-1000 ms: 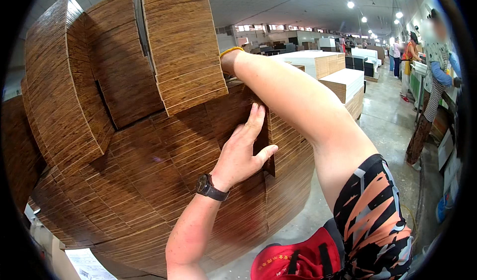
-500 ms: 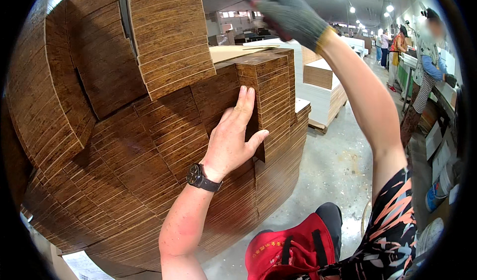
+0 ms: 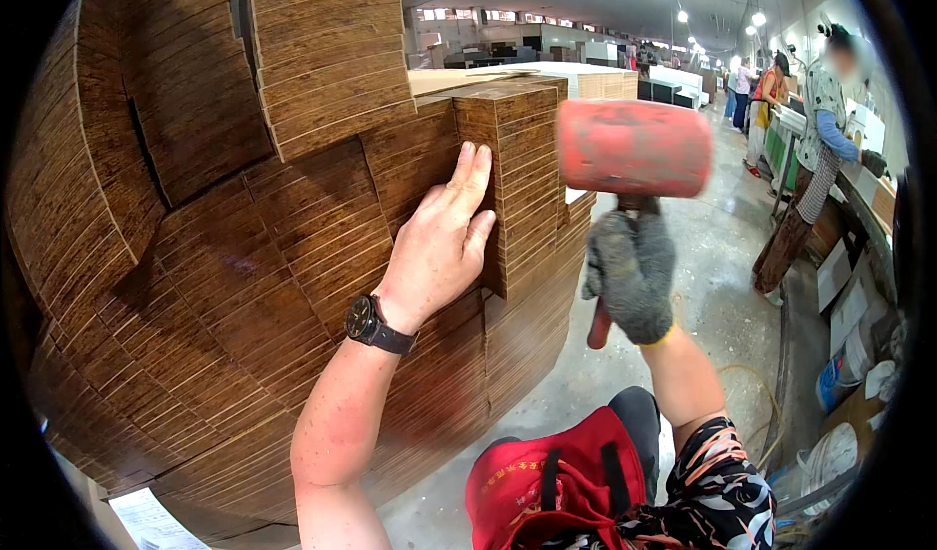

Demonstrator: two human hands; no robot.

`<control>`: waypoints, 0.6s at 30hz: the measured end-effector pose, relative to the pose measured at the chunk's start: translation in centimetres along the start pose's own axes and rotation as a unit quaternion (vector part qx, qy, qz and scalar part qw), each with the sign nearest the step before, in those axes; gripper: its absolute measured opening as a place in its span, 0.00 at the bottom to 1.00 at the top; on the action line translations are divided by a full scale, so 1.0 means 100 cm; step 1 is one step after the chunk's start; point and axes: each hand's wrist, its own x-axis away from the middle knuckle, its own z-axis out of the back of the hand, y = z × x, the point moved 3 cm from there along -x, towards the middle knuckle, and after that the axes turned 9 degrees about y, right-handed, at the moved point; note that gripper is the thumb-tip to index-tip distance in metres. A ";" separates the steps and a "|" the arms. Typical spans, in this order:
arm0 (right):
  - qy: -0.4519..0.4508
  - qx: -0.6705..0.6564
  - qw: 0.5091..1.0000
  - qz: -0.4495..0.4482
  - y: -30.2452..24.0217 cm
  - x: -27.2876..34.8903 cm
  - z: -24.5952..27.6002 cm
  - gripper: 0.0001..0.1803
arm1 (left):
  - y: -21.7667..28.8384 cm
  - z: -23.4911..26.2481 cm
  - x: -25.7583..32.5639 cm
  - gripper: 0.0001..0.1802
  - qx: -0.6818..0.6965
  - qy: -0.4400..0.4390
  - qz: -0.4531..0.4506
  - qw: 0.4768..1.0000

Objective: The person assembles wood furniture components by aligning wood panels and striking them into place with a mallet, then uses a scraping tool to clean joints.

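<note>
Left hand (image 3: 441, 243): bare, flat, fingers straight and together, pointing up, palm pressed forward.
Left wrist: wears a dark wristwatch (image 3: 371, 324).
Right hand (image 3: 630, 275): in a grey knit glove, fist closed, raised.
Right forearm: bare, upright.

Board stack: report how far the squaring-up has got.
Done: most bundles of the stack sit flush. In hand: the left hand braces one bundle that juts out; the gloved right hand holds a red mallet beside it. Left: that bundle is not yet flush.
</note>
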 end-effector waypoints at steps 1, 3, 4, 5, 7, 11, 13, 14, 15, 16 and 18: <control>-0.004 0.019 1.000 -0.002 0.010 -0.002 -0.002 0.23 | -0.002 0.000 0.000 0.36 0.004 -0.001 -0.001 1.000; 0.014 0.078 0.997 0.026 0.024 -0.007 -0.009 0.22 | -0.002 0.002 -0.001 0.35 0.031 -0.002 0.013 0.999; 0.037 0.119 0.991 0.054 0.024 -0.008 -0.012 0.21 | -0.001 0.002 -0.002 0.36 0.027 0.000 0.011 1.000; 0.054 0.148 0.984 0.084 0.026 -0.008 -0.015 0.19 | -0.002 0.002 -0.001 0.36 0.022 0.002 0.011 1.000; 0.087 0.196 0.966 0.147 0.028 -0.009 -0.020 0.16 | -0.002 0.003 0.000 0.36 0.016 0.004 0.008 1.000; 0.122 0.188 0.956 0.191 0.041 -0.009 -0.025 0.11 | -0.001 0.003 -0.002 0.37 0.018 0.003 0.007 1.000; 0.129 0.221 0.949 0.183 0.041 -0.010 -0.029 0.10 | -0.001 0.003 -0.001 0.37 0.018 0.004 0.005 1.000; 0.132 0.240 0.945 0.179 0.041 -0.011 -0.028 0.10 | -0.001 0.003 -0.002 0.37 0.019 0.008 0.000 1.000; 0.131 0.260 0.937 0.194 0.042 -0.013 -0.027 0.11 | -0.001 0.002 -0.002 0.37 0.021 0.012 -0.005 1.000; 0.131 0.279 0.928 0.208 0.044 -0.015 -0.025 0.12 | -0.001 0.001 -0.002 0.37 0.020 0.013 -0.004 1.000; 0.125 0.295 0.919 0.231 0.046 -0.018 -0.025 0.13 | 0.001 0.002 -0.003 0.37 0.013 0.012 -0.001 1.000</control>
